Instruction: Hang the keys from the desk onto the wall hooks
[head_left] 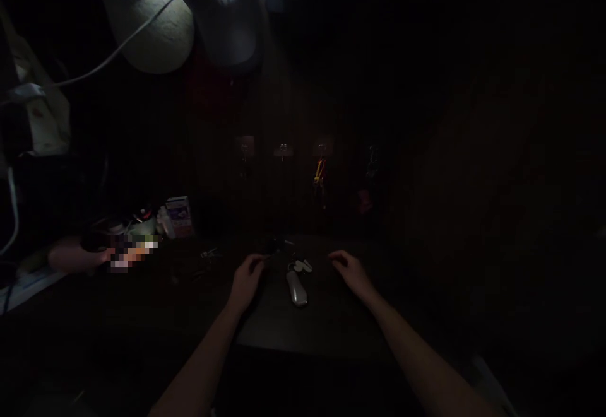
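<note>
On the dark tabletop point(269, 328), a rounded, elongated grey object point(297, 289), perhaps a key fob, lies between my hands. Small pale flat pieces point(303, 266) and what looks like a ring are at its far end. My left hand point(247, 280) rests to its left, fingers loosely bent and apart, with nothing visible in them. Its fingertips are close to a small dark item point(274, 245) that I cannot make out. To the right, my right hand point(353, 273) lies on the table with thumb and fingers slightly apart, holding nothing visible. The scene is very dim.
Small metallic items point(209, 254) lie left of my left hand. A small box point(180, 215) and a white bottle point(165, 221) stand among clutter at the back left. Yellow-handled keys or a tool point(320, 171) hang from a wall hook. Overhead at left are a pale hat point(161, 26) and cable point(118, 50).
</note>
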`<state>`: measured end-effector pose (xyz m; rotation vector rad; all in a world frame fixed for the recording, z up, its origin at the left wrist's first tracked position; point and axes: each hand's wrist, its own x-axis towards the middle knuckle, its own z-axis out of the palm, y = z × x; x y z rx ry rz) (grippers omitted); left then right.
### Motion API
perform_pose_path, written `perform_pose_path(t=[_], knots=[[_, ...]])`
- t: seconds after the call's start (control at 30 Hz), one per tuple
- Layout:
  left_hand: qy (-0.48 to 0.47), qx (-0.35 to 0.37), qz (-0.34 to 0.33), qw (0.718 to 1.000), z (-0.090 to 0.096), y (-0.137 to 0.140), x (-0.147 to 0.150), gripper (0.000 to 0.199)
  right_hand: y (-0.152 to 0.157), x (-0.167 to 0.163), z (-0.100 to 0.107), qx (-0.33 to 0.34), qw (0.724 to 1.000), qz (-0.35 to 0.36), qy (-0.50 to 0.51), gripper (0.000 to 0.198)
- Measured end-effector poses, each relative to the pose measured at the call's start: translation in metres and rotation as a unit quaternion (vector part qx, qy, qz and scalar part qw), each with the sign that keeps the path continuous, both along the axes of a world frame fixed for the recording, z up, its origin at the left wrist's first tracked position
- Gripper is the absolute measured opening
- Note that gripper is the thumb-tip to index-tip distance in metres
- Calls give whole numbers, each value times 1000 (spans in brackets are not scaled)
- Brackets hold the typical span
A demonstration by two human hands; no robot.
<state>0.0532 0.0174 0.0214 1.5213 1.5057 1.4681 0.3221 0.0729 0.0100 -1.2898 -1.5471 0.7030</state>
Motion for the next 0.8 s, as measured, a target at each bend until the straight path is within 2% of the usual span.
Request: perform_pose_path(t=[0.2, 0.33, 0.53, 0.63, 0.8], knots=[[-52, 53, 146, 986, -13, 9, -11, 25, -12, 3, -13, 67, 991, -2, -114, 19], [-42, 61, 194, 978, -18, 12, -16, 37, -14, 3, -13, 77, 987, 2, -140, 20], [-5, 47, 165, 985, -21, 15, -16, 52, -10, 4, -13, 70, 990, 2, -125, 20], [33, 32, 127, 991, -21, 15, -14, 51, -9, 4, -14, 69, 990, 5, -124, 19], [98, 67, 70, 990, -21, 17, -9, 44, -10, 2, -12, 63, 987, 8, -147, 20]])
